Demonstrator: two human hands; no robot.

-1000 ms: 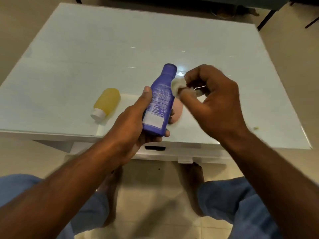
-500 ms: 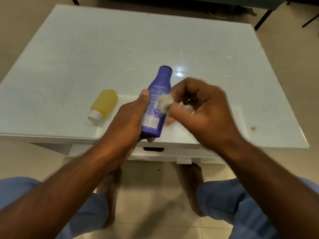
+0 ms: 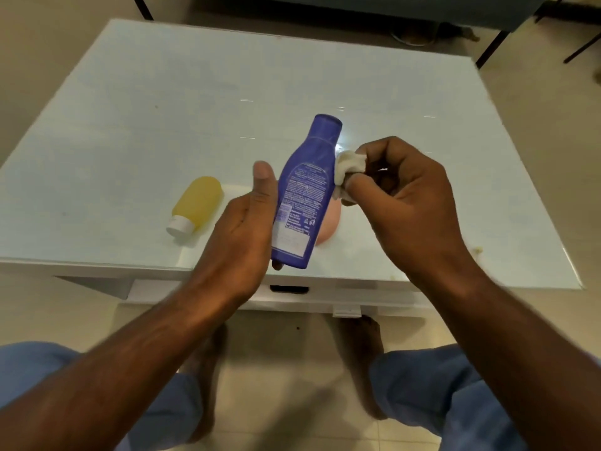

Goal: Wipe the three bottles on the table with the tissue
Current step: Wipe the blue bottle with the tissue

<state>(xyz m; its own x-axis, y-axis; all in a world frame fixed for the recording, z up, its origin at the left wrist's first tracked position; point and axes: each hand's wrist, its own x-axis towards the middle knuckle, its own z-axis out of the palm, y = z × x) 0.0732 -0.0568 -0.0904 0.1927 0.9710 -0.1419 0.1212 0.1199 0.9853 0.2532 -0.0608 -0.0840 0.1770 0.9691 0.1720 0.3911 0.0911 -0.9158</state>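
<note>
The left hand [image 3: 242, 229] is wrapped around the low part of the blue bottle [image 3: 304, 193]. The thumb lies flat along the bottle's left side, and the other fingers are hidden behind it, with one tip peeking out under the bottom. The bottle is held up over the near edge of the table [image 3: 130, 102], cap end pointing away and a bit to the right. The side with the small print faces up.

The right hand [image 3: 409, 200] is closed on a balled-up white tissue [image 3: 349, 166]. The tissue is pinched between the thumb and the first fingers. It touches the right edge of the bottle, just below the thin neck.

Behind the blue bottle, a pink bottle [image 3: 330, 226] lies on the table, mostly hidden. A yellow bottle [image 3: 198, 203] with a white cap lies on its side off to the left, near but not touching.

I think the step now is rubbing the blue bottle clean. To do it well, the left hand should hold tight so the bottle does not slip. The tissue should press gently and slide all the way from the cap down to the bottom. Then the left hand should turn the bottle a little, so every side gets a rub, even the spot under the thumb. The pink and yellow bottles look like they are waiting for their turn, but I cannot tell if they are already clean.
</note>
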